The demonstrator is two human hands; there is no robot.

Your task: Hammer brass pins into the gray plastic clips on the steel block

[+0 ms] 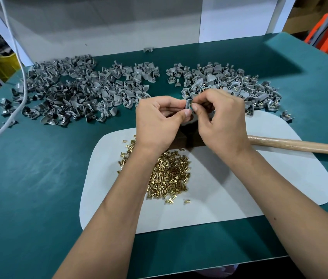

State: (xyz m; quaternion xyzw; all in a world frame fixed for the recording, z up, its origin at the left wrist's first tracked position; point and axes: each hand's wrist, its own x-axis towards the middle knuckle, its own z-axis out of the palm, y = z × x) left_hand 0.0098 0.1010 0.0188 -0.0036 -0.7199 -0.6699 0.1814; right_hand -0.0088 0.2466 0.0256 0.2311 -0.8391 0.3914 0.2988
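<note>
- Left hand [158, 119] pinches a gray clip [188, 104].
- Right hand [218, 117] pinches at the same clip, perhaps holding a pin, too small to tell.
- Brass pins [169, 176] heaped below.

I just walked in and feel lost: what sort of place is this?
Most likely a small factory assembly bench. Heaps of identical gray plastic clips cover the green table, a pile of brass pins lies on a white mat, and a wooden hammer handle lies nearby.
</note>
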